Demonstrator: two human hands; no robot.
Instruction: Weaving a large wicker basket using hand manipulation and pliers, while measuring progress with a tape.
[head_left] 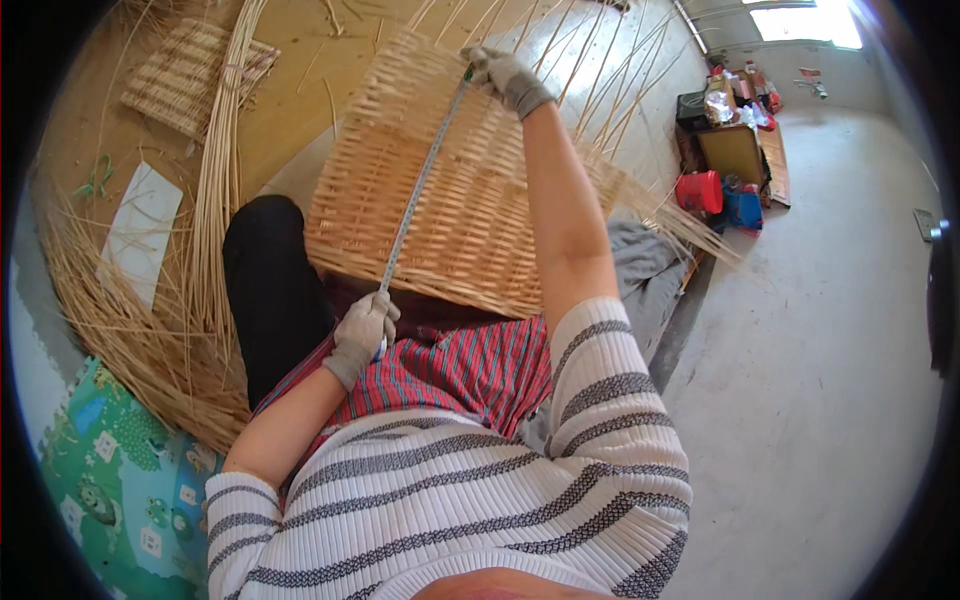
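Observation:
A wicker panel (440,210) of woven tan strands lies tilted in front of my lap, long loose stakes fanning out from its far and right sides. Across it a tape measure (411,205) is stretched, its pale blade running from near my lap to the far edge. My gloved left hand (365,330) is closed at the near end of the blade, with part of the case showing beneath the fingers. My gloved right hand (505,78) reaches out and pinches the blade's far end against the panel's far edge.
Bundled wicker strands (222,180) and a loose heap (130,330) lie at left, near a smaller woven piece (180,80) and a white board (145,225). A green patterned mat (110,480) is at lower left. Boxes (735,155) and a red bucket (698,192) stand at right.

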